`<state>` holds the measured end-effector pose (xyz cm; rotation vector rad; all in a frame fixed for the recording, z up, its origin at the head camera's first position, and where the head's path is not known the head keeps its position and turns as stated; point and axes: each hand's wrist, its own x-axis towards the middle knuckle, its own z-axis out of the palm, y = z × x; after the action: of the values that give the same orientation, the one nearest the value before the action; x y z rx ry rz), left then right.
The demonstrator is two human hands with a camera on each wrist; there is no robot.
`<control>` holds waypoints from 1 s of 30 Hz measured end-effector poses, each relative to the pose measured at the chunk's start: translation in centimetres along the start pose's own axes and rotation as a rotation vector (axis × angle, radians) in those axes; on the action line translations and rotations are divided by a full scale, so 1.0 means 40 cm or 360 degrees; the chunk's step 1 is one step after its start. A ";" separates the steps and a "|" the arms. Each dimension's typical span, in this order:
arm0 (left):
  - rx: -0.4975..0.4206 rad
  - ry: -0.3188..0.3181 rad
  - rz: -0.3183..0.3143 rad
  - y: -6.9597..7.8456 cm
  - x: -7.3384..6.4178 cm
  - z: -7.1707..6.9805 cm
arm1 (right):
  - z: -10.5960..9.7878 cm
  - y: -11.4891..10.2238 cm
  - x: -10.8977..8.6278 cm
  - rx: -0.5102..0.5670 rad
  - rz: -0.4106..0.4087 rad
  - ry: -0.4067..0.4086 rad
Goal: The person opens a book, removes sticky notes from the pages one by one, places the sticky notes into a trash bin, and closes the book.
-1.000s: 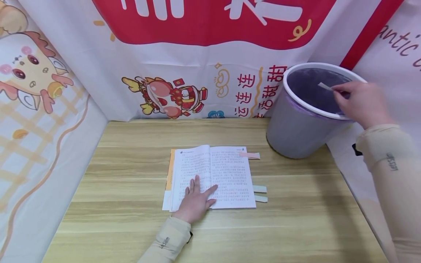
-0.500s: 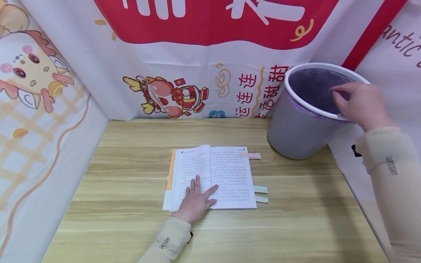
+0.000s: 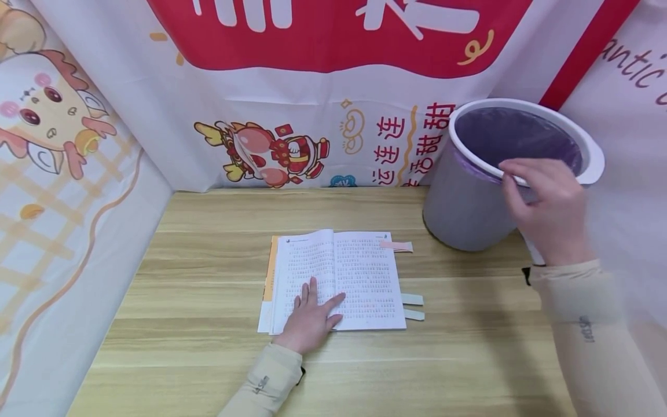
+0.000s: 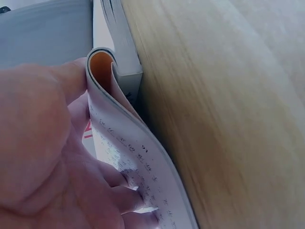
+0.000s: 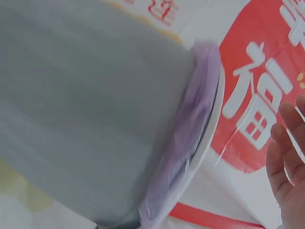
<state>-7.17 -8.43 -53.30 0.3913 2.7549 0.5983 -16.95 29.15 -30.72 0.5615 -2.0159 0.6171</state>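
Note:
An open book point(image 3: 365, 281) lies on the table, its text pages facing up. My left hand point(image 3: 306, 324) rests on the lower part with fingers spread, thumb and index reaching over the gutter. The left wrist view shows that hand point(image 4: 57, 148) against the curving pages point(image 4: 138, 143). A pink sticky tab point(image 3: 397, 247) and two pale green tabs point(image 3: 413, 299) stick out of the right edge. My right hand point(image 3: 552, 208) is at the near rim of a grey trash bin point(image 3: 464, 208). In the right wrist view its loosely extended fingers point(image 5: 281, 167) show no object between them.
The bin has a white rim point(image 3: 592, 168) and a purple liner point(image 5: 188, 114), and it stands at the table's back right. Printed cloth point(image 3: 250, 87) hangs behind the wooden table point(image 3: 208, 370) and along both sides.
A second ago my right hand pinched a pale strip over the bin; the strip is gone from view. That hand has drawn back toward me, fingers loosened. The left hand stays put.

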 end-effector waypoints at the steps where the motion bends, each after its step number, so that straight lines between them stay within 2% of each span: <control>1: -0.0001 0.0000 0.0001 0.000 0.000 -0.001 | 0.009 -0.006 -0.013 0.0019 -0.0022 0.0005; 6: -0.0009 -0.0005 0.0007 0.000 -0.001 -0.010 | 0.055 -0.012 -0.091 0.0088 -0.0079 -0.0097; 11: -0.0017 0.0003 0.0019 -0.001 -0.002 -0.010 | 0.110 -0.001 -0.179 0.0141 -0.0028 -0.0279; 14: -0.0028 0.0008 0.0028 -0.002 -0.002 -0.007 | 0.150 0.010 -0.230 0.0142 0.0050 -0.0471; 20: -0.0053 0.0008 0.0034 -0.008 -0.004 -0.002 | 0.241 0.028 -0.311 0.0070 0.0266 -0.1041; 22: -0.0052 0.0012 0.0040 -0.010 -0.006 -0.001 | 0.273 0.034 -0.332 0.0049 0.0313 -0.1191; 25: -0.0042 0.0022 0.0051 -0.010 -0.008 -0.001 | 0.322 0.047 -0.358 0.0035 0.0346 -0.1324; 30: -0.0036 0.0022 0.0053 -0.010 -0.011 -0.002 | 0.389 0.062 -0.386 0.0063 0.0415 -0.1409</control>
<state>-6.88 -8.94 -53.29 0.4301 2.7573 0.6420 -21.19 23.61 -51.64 0.6710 -2.9484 0.6205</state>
